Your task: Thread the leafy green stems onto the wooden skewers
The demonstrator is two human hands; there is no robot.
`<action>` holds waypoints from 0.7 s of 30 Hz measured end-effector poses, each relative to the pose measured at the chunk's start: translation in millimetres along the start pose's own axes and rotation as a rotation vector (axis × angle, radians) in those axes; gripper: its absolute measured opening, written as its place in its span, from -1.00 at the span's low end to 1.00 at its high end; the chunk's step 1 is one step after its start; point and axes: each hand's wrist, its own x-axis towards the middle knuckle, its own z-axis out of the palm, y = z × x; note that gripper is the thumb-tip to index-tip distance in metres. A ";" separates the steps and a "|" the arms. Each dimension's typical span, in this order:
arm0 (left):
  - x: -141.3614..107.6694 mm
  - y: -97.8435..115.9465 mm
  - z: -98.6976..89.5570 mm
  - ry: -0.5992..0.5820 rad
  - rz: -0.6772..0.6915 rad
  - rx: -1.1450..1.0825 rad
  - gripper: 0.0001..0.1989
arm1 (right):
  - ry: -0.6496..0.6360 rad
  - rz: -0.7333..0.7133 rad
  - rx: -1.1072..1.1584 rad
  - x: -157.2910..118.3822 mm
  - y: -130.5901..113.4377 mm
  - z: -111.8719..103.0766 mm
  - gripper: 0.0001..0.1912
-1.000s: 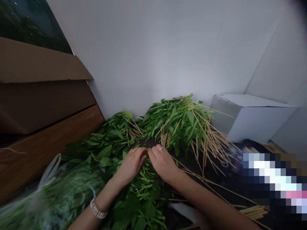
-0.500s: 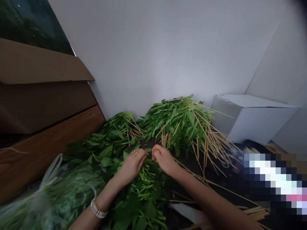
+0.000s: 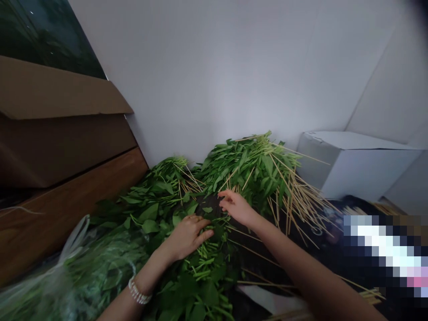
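Note:
My left hand lies over a heap of cut leafy greens, thumb and fingers apart, seeming to touch the leaves. A bracelet is on that wrist. Farther out, my right hand has its fingers loosely spread, beside a small cluster of thin wooden sticks; I cannot tell whether it touches them. Behind it rises a larger pile of leafy stems with many sticks fanning out to the right. A smaller bunch with sticks lies to the left, against the wall.
At lower left is a clear plastic bag of greens. A cardboard box stands on a wooden surface at left. On the right is a white box. Loose sticks and a white sheet lie on the dark surface.
My hands have moved apart. The right hand has gone up and to the right, its fingers opening. The left has dropped slightly onto the greens, its closed fingers now spread.

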 end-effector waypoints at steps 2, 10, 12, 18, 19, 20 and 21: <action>0.3 0.4 -0.2 0.003 -0.006 0.006 -0.52 | -0.036 0.007 -0.064 8.6 -0.4 -0.8 -0.73; -1.4 -2.6 4.0 0.050 -0.010 -0.046 -0.52 | -0.203 -0.169 -0.327 42.8 -30.6 40.1 -0.81; -1.7 -3.6 5.1 0.059 -0.005 -0.059 -0.51 | -0.232 -0.216 -0.386 54.8 -37.9 57.6 -0.82; -1.9 -3.3 3.7 0.047 0.013 -0.086 -0.51 | -0.296 -0.262 -0.552 89.6 -49.8 105.5 -0.83; -1.9 -3.0 3.2 0.042 0.018 -0.083 -0.52 | -0.309 -0.263 -0.579 94.5 -51.6 112.6 -0.81; -2.0 -2.8 3.0 0.037 0.021 -0.076 -0.52 | -0.321 -0.263 -0.606 99.1 -53.4 119.4 -0.78; -2.1 -2.7 3.1 0.031 0.022 -0.064 -0.52 | -0.333 -0.262 -0.633 103.7 -55.2 126.1 -0.76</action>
